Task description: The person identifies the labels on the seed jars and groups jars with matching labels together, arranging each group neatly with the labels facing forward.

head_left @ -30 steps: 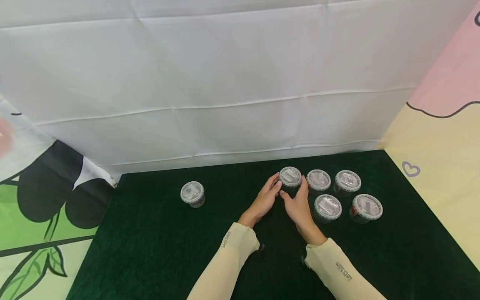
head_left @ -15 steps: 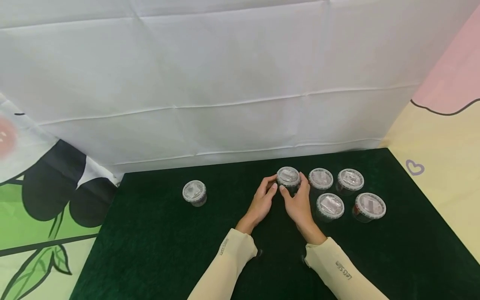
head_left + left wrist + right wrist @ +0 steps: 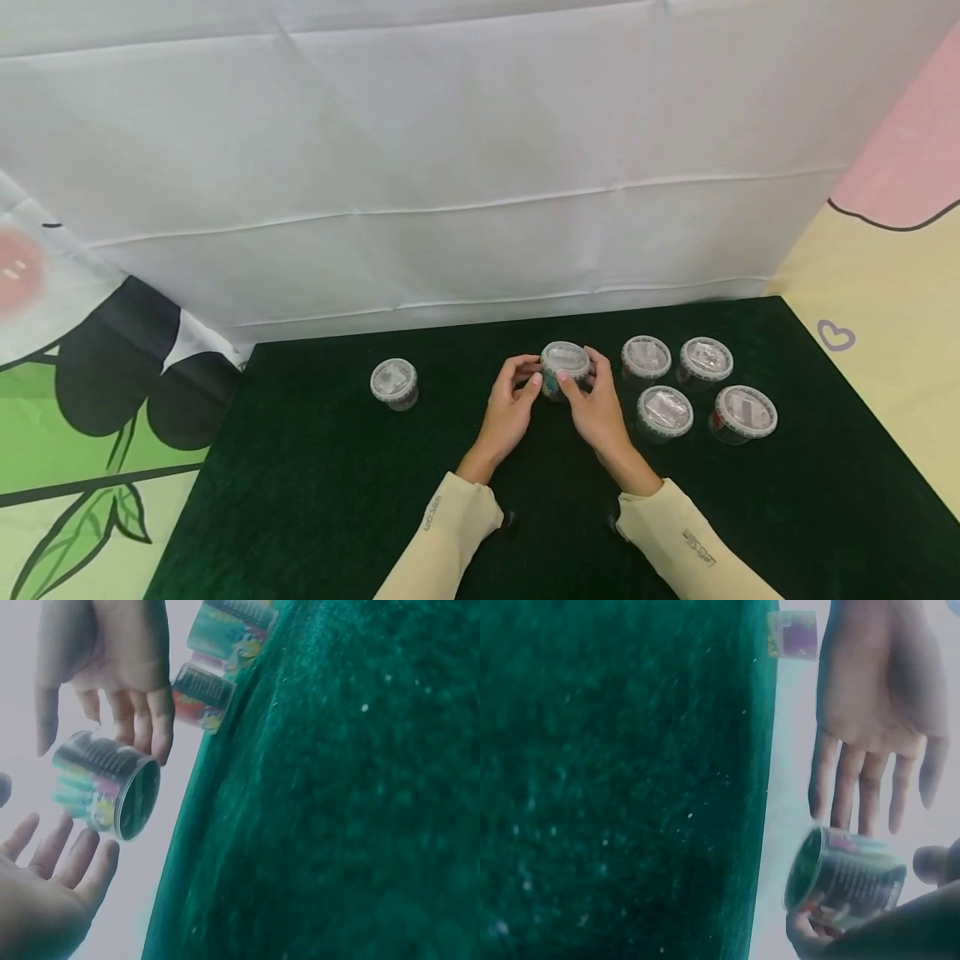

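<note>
A clear lidded plastic tub with a colourful printed side is between both hands in the head view. My right hand grips it, thumb at the front edge and fingers along its right side. On the other side is my left hand, its fingers extended at the tub's left side and its thumb apart from it. In the left wrist view the printed tub hangs above the cloth, with its round base showing. The right wrist view has the same tub with the right hand's fingers beneath it.
Several similar lidded tubs stand grouped on the right of the dark green cloth-covered table. A single tub stands on the left. A white cloth backdrop rises behind the table edge.
Both hands have brought the tub left and toward me, away from the group on the right. The left hand's thumb has moved off the tub; its printed side now shows.
</note>
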The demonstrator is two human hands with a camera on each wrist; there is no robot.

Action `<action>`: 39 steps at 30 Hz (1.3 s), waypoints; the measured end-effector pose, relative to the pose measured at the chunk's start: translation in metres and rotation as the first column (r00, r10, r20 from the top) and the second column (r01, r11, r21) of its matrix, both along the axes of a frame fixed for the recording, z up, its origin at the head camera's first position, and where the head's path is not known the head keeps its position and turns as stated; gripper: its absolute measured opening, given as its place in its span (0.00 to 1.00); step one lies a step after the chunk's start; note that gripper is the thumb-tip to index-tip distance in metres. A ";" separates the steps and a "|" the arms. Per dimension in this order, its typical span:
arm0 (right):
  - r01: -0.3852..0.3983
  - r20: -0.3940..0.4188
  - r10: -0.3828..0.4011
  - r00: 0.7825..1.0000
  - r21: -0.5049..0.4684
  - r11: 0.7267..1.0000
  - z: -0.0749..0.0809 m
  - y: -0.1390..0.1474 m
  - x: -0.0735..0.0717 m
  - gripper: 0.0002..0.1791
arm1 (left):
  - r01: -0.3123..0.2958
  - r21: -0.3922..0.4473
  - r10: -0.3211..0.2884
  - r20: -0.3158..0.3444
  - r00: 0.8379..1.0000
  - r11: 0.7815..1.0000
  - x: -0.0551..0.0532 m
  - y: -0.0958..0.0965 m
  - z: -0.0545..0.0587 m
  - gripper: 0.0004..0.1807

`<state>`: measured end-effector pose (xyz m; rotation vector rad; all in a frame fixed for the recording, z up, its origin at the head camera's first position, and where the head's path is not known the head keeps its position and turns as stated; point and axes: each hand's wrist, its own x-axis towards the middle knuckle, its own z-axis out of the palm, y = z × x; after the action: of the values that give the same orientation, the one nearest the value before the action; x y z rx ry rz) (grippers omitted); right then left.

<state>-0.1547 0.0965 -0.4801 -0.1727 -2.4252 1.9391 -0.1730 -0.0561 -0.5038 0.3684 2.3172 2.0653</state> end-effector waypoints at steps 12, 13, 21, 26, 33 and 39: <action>-0.244 0.117 0.244 0.963 -0.017 0.970 0.012 0.003 0.014 0.33 | 0.027 -0.065 -0.020 0.104 0.994 0.998 0.005 -0.030 0.003 0.24; -0.266 0.120 0.267 0.956 -0.031 0.964 0.013 0.004 0.015 0.33 | 0.043 -0.063 -0.035 0.117 0.992 0.997 0.005 -0.032 0.003 0.25; -0.374 0.113 0.388 0.915 -0.126 0.919 0.017 0.006 0.018 0.33 | 0.159 0.034 -0.163 0.232 0.959 0.987 0.009 -0.045 0.004 0.27; -0.380 0.102 0.394 0.913 -0.131 0.915 0.016 0.005 0.018 0.33 | 0.155 0.045 -0.161 0.251 0.954 0.987 0.011 -0.047 0.006 0.27; -0.357 0.087 0.369 0.925 -0.124 0.926 0.014 0.002 0.019 0.31 | 0.110 0.067 -0.124 0.255 0.959 0.992 0.015 -0.048 0.005 0.26; -0.358 0.098 0.364 0.926 -0.075 0.931 0.015 -0.001 0.019 0.31 | 0.061 0.067 -0.076 0.247 0.966 0.996 0.017 -0.048 0.007 0.24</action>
<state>-0.1353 0.0951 -0.4650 0.1878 -2.6285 2.1950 -0.1562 -0.1036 -0.4970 0.1747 2.0751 2.0189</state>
